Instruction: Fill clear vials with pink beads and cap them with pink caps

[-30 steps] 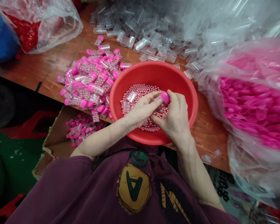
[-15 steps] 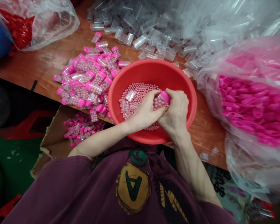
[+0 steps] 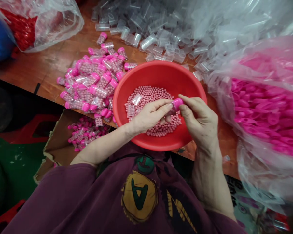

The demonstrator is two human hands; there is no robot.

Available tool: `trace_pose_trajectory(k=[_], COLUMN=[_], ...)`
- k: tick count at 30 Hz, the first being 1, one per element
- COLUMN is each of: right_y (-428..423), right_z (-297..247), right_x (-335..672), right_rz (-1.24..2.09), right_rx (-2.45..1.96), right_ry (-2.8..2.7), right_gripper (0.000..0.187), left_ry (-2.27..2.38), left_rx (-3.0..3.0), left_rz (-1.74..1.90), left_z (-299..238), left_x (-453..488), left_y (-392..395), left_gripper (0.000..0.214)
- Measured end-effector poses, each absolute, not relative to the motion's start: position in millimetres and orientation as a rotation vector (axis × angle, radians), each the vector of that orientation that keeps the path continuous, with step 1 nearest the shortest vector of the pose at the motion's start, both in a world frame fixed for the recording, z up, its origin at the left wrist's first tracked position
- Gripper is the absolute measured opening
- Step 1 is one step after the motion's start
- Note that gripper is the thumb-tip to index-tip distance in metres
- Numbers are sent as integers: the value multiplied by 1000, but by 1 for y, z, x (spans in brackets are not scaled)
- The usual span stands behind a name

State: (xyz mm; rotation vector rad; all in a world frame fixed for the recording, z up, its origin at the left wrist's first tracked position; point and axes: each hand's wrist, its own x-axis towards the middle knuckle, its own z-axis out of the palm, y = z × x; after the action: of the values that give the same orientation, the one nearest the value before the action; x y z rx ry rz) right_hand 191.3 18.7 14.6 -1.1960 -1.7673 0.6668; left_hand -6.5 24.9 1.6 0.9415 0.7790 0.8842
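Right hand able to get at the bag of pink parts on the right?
Probably yes: the right hand is over the red basin's rim with only table between it and the clear bag. Its fingers pinch a pink vial cap though, and film covers the parts.

Room above red basin (image 3: 158, 70), plastic bag (image 3: 261, 61) probably blocking right

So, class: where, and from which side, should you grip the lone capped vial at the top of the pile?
Pinch the vial across its clear body, coming from above. It lies on its side, a little apart from the pile, so fingers can reach both long sides. Avoid the pink cap, which might pull off.
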Motion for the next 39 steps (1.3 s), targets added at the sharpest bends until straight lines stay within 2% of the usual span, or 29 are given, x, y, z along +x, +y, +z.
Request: trace_pose_trajectory(k=[6, 12, 18, 21, 24, 26, 32, 39], right_y=[16, 14, 12, 8, 4, 3, 8, 11], right_z=[15, 12, -3, -7, -9, -10, -12, -19], right_x=[187, 190, 181, 178, 173, 170, 169, 174], right_rz=[613, 512, 442, 340, 231, 131, -106, 25], right_rx=[-1113, -1129, -1164, -1163, -1223, -1319, -1340, -1468], right_ry=[-1802, -1887, -1820, -1941, -2086, -2145, -2212, -2187], right_gripper=[27, 27, 29, 44, 81, 95, 77, 69], left_ry=[756, 738, 871, 904, 879, 844, 754, 833], left_rx=[960, 1027, 955, 838, 822, 837, 833, 828], left_rz=[880, 797, 827, 859, 915, 939, 892, 821], left_z=[3, 15, 16, 12, 8, 4, -3, 2], left_x=[-12, -21, -9, -3, 0, 0, -2, 0], left_y=[26, 31, 27, 24, 25, 26, 27, 27], left_gripper=[49, 27, 26, 26, 27, 29, 44, 42])
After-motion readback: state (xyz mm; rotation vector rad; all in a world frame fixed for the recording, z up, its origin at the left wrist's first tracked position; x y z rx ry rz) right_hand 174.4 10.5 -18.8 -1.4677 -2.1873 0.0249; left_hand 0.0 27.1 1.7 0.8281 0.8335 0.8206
